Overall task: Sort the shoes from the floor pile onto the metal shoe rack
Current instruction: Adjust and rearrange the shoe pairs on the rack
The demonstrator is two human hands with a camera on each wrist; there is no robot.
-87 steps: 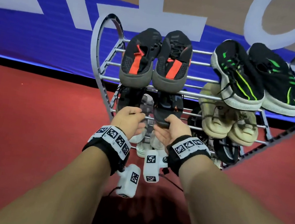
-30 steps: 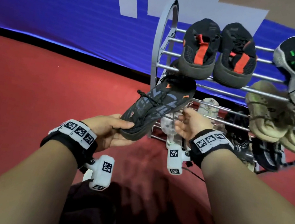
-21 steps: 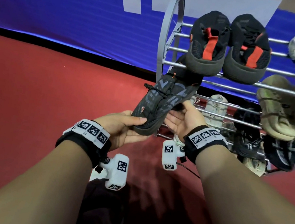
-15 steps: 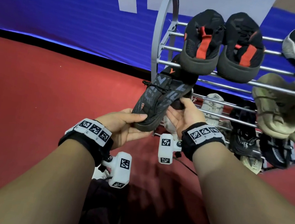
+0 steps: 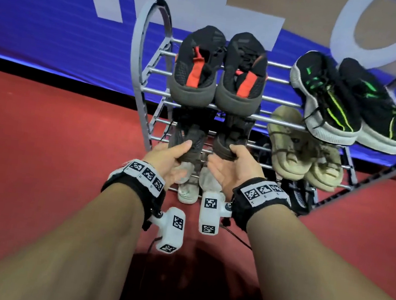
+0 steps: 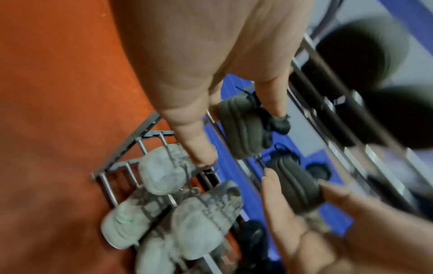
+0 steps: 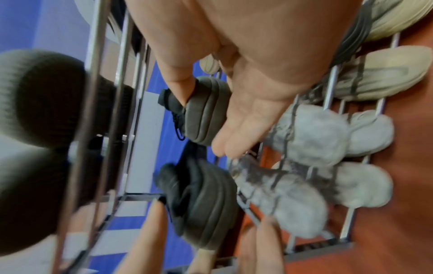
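Two dark grey shoes lie side by side, heels towards me, on the middle shelf of the metal shoe rack (image 5: 279, 122). My left hand (image 5: 173, 154) holds the heel of the left dark shoe (image 5: 189, 133), thumb on top and fingers beneath. In the left wrist view that heel (image 6: 241, 126) sits between thumb and fingers. The right dark shoe (image 5: 235, 132) is pinched at its heel by my right hand (image 5: 233, 162) in the same way. In the right wrist view its heel (image 7: 206, 111) lies against my palm, and the other shoe (image 7: 208, 209) shows below it.
A black-and-red pair (image 5: 195, 73) and a black-and-green pair (image 5: 338, 101) fill the top shelf. Beige shoes (image 5: 291, 147) sit on the middle shelf to the right. Pale grey shoes (image 5: 187, 189) lie on the bottom shelf under my hands. Red floor (image 5: 38, 153) stretches left, a blue banner behind.
Both hands were holding one dark shoe tilted in the air by the rack's left end. It now lies on the middle shelf beside its mate, with one hand on each heel.
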